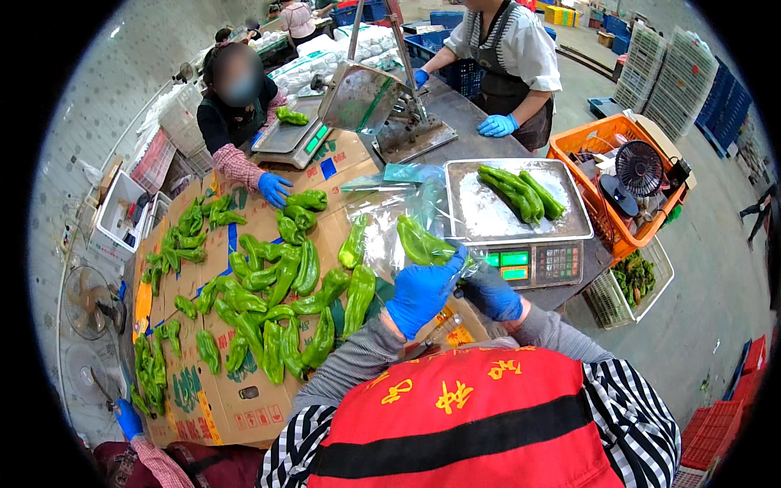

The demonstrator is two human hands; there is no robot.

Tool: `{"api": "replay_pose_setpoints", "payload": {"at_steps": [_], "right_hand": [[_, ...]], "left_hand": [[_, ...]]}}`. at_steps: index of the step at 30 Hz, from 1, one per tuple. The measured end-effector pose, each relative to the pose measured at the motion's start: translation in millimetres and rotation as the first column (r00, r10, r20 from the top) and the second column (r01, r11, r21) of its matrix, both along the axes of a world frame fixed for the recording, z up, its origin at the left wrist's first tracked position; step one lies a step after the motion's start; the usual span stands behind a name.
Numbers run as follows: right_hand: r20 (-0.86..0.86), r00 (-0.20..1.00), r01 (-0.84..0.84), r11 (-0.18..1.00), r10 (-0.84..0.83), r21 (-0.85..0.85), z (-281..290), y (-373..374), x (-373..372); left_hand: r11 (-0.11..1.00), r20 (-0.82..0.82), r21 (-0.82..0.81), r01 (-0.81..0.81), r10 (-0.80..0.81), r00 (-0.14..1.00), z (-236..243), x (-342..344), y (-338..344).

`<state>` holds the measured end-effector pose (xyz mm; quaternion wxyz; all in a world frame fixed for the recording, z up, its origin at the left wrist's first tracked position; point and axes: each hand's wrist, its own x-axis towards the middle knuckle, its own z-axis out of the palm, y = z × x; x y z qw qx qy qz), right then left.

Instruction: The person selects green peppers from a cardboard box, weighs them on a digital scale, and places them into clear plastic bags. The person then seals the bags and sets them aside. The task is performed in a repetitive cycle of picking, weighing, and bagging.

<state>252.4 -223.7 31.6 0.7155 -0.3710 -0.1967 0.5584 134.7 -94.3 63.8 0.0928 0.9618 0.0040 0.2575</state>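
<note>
My left hand (425,291), in a blue glove, is closed at the edge of a clear plastic bag (381,237). A long green pepper (425,244) shows within the bag, just beyond my fingers. Close beside it, my right hand (493,291), also gloved in blue, is closed at the bag's near end; its fingers are partly blurred. Right behind the hands stands a digital scale (533,264) with a metal tray (472,228) on top, bearing several green peppers (521,195). Loose green peppers (281,276) lie on cardboard (195,374) to my left.
Across the table, a co-worker's gloved hand (274,189) reaches to the peppers near a second scale (285,140). Another person (508,73) stands at the far side. An orange crate (626,130) with a small fan (639,168) stands at the right. A metal stand (407,138) rises behind the tray.
</note>
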Motion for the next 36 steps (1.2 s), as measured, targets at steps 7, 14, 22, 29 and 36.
{"api": "replay_pose_setpoints", "payload": {"at_steps": [7, 14, 22, 29, 36], "right_hand": [[0.810, 0.586, 0.100, 0.994, -0.029, -0.037, -82, 27, -4], [0.840, 0.464, 0.142, 0.960, -0.279, 0.240, -35, 51, 0], [0.881, 0.432, -0.036, 0.980, 0.193, -0.197, -55, 26, -14], [0.902, 0.284, -0.344, 0.913, 0.325, -0.221, -6, -24, 6], [0.957, -0.288, 0.575, 0.795, -0.027, 0.196, -9, -15, 189]], "left_hand": [[0.989, 0.038, 0.026, 0.148, -0.149, 0.988, -13, 9, -18], [0.971, 0.012, 0.084, 0.226, -0.228, 0.974, -3, -1, -38], [0.984, -0.186, -0.165, 0.061, -0.092, 0.978, -59, -5, -23], [0.982, -0.170, -0.190, 0.012, -0.045, 0.984, -53, -17, 4], [0.941, -0.120, -0.336, 0.034, -0.079, 0.990, -45, -17, -10]]}}
